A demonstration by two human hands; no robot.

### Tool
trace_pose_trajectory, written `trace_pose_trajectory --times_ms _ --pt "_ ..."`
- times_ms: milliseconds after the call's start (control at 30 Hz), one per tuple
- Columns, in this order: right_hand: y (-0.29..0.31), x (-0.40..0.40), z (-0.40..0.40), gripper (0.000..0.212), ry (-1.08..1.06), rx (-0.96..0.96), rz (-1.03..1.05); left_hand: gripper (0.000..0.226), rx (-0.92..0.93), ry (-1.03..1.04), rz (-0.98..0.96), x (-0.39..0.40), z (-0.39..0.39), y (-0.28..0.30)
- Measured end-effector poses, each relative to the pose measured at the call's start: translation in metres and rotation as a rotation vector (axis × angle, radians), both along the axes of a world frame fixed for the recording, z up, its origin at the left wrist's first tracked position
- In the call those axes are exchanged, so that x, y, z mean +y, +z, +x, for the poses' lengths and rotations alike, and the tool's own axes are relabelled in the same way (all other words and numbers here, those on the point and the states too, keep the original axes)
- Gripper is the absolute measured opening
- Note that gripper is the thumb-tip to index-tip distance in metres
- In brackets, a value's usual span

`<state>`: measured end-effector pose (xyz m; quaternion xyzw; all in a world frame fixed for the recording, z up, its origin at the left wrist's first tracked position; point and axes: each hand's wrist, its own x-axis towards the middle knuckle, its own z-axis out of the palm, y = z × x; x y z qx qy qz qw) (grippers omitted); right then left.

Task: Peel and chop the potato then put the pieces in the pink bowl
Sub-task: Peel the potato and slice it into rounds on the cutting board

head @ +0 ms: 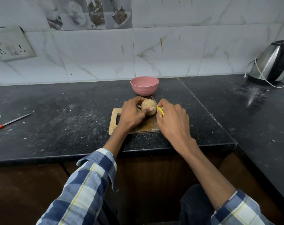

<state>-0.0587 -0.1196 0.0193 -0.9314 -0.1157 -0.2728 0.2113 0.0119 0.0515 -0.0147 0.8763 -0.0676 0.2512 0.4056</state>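
Note:
A tan, unpeeled potato (148, 106) is held just above a small wooden cutting board (114, 127). My left hand (131, 113) grips it from the left, thumb across its front. My right hand (172, 118) holds a yellow-handled peeler (160, 110) whose metal blade touches the potato's right side. The pink bowl (144, 85) stands empty just behind the board, near the wall.
A red-handled knife (9, 122) lies on the black counter (65, 114) at far left. A steel kettle (272, 62) with a white cord stands at the back right. The counter's front edge runs just below the board.

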Motion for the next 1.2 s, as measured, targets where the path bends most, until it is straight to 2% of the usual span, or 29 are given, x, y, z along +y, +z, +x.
trace_pose_trajectory --times_ms 500,800,1000,1200 --pt "-0.005 0.004 0.012 0.023 -0.011 0.039 0.035 0.041 -0.056 0.008 0.06 -0.003 -0.004 -0.002" --pt "-0.016 -0.004 -0.001 0.028 -0.017 0.046 0.016 0.038 -0.028 0.004 0.009 -0.004 -0.001 -0.003" --pt "-0.007 0.014 0.017 0.026 -0.043 0.1 0.044 0.04 -0.028 0.008 0.003 -0.004 -0.003 -0.002" --pt "-0.021 -0.001 -0.011 0.034 -0.042 0.096 0.054 0.04 0.001 0.015 -0.031 -0.004 -0.001 -0.003"
